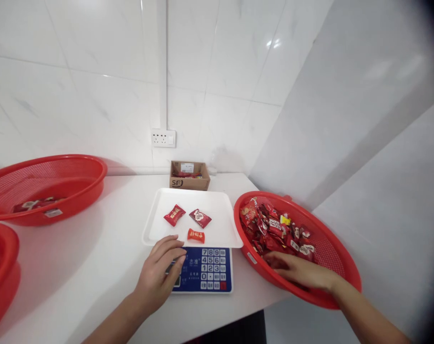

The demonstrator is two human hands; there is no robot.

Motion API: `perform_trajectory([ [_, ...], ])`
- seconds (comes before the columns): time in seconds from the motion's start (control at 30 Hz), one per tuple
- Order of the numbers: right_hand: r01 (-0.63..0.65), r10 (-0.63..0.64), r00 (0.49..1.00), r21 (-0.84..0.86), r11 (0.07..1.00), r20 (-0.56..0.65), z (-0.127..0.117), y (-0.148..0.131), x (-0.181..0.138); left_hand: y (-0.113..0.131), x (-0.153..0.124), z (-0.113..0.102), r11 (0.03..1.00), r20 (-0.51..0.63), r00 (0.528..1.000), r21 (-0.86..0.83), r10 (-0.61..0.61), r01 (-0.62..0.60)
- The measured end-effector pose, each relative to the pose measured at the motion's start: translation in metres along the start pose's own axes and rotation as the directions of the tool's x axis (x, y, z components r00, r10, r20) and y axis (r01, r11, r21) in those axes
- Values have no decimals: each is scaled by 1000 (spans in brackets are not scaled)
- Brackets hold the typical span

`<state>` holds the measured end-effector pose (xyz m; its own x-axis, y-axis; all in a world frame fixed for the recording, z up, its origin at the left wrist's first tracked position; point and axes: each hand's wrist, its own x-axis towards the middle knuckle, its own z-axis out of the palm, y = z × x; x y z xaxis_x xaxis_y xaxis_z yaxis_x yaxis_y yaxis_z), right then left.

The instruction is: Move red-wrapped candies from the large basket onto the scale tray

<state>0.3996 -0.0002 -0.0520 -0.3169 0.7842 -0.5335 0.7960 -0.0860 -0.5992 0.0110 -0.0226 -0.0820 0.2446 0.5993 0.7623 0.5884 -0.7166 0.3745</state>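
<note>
My left hand (161, 270) rests over the left part of the blue keypad panel (192, 282) of a white electronic scale, fingers stretched out and holding nothing. Behind the panel, the scale's white tray (159, 200) carries three wrapped candies: a red one (174, 215), a dark red one (200, 218) and a smaller orange-red one (195, 235). Inside the right-hand red basket (340, 258), my right hand (302, 271) reaches down to a heap of wrapped candies (274, 227). Its fingers look apart, with the tips partly hidden near the wrappers.
A small cardboard box (190, 183) with red packets stands behind the tray. At left is another red basket (91, 186) holding some wrapped candies (37, 204), and part of a third red basket (5, 258). The right-hand basket overhangs the front edge of the white table (95, 258).
</note>
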Motion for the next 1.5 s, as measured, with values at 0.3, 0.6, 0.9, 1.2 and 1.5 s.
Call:
perform_trajectory([
  [0.3, 63, -71, 996, 164, 984, 45, -3, -15, -22, 13, 18, 3, 998, -6, 999, -54, 41, -41],
  [0.6, 107, -122, 992, 270, 957, 40, 1, -5, -21, 24, 32, 8, 989, -16, 996, -122, 88, -89],
  [0.9, 16, 44, 979, 291, 956, -200, 6, -20, -20, 28, 35, 11, 981, 5, 996, -171, 93, -90],
  [1.2, 382, 203, 717, 620, 685, -667, 15, -80, -20, 39, 42, 14, 875, 350, 915, -357, -198, 326],
  [1.5, 534, -121, 845, 806, 255, -521, 76, -172, -4, 55, 63, 6, 328, 634, 732, -656, -249, 680],
])
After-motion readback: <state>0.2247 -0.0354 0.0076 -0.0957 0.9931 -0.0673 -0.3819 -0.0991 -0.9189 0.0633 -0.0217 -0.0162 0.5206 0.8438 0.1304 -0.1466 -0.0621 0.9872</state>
